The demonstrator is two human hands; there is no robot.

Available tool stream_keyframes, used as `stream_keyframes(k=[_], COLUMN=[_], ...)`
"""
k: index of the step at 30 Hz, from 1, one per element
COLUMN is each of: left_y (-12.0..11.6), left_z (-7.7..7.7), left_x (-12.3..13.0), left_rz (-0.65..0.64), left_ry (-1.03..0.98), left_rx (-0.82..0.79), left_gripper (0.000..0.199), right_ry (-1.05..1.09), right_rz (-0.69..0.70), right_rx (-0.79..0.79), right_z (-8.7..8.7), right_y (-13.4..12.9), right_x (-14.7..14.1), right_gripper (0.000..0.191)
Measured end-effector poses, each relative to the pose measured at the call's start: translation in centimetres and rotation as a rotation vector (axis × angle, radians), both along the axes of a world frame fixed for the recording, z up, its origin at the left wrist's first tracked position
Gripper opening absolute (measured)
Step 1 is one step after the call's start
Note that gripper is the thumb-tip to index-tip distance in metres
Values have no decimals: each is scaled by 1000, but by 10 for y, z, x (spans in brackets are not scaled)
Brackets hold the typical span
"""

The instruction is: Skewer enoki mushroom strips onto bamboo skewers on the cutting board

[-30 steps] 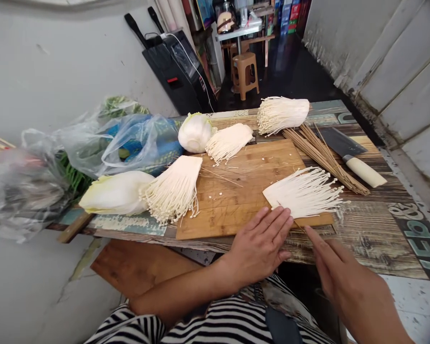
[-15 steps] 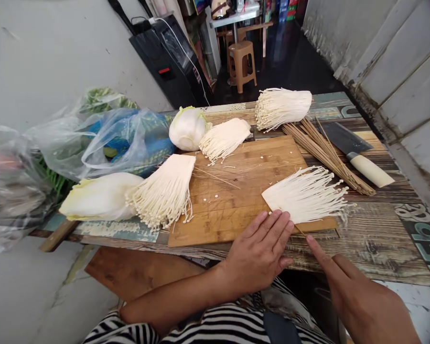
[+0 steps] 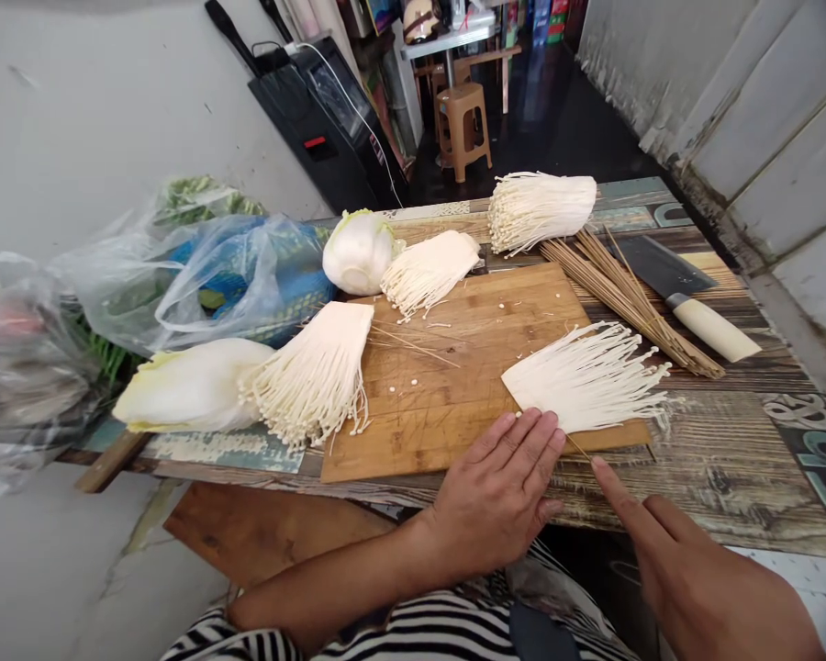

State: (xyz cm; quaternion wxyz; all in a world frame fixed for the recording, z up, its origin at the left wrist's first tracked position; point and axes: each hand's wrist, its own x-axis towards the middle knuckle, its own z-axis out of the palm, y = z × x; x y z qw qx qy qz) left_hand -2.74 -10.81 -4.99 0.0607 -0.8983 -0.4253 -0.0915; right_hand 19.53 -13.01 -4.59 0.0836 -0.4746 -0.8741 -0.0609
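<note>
A flat fan of enoki mushrooms (image 3: pixel 585 378) lies on the right part of the wooden cutting board (image 3: pixel 427 418). My left hand (image 3: pixel 502 487) rests flat at the board's front edge, its fingers extended and its fingertips at the lower edge of the fan. To its right, my right hand (image 3: pixel 702 560) holds a thin bamboo skewer (image 3: pixel 579 448), index finger stretched along it; the skewer's other end runs toward the mushrooms beside my left fingers. Whether the tip is inside them is hidden.
More enoki bunches lie at the board's left (image 3: pixel 320 367), at its back (image 3: pixel 433 266) and beyond it (image 3: pixel 542 211). A skewer bundle (image 3: pixel 633 303) and a cleaver (image 3: pixel 695 308) are at right. Cabbages (image 3: pixel 193 384) and plastic bags (image 3: pixel 248 275) stand at left.
The view has shifted slightly. Both hands keep nearly the same pose, and the mushroom fan has not visibly moved on the board.
</note>
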Motion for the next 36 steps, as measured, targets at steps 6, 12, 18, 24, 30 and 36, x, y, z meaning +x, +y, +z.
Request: stream_keyframes(k=[6, 12, 18, 24, 30, 36], left_y=[0, 5, 4, 4, 5, 5], left_z=[5, 0, -2, -2, -3, -3], left_x=[-4, 1, 1, 1, 1, 1], left_rz=[136, 196, 196, 193, 190, 191], left_ry=[-56, 4, 2, -10, -18, -22], left_rx=[-10, -7, 52, 60, 57, 48], left_gripper=[72, 75, 69, 65, 65, 63], right_ry=[30, -29, 1, -32, -2, 13], right_rz=[34, 62, -7, -43, -58, -22], right_rx=[7, 21, 43, -55, -46, 41], right_z=[0, -1, -1, -9, -5, 6], right_y=[3, 3, 1, -7, -4, 5], right_x=[-3, 2, -5, -9, -11, -20], right_gripper=[83, 91, 94, 100, 90, 91])
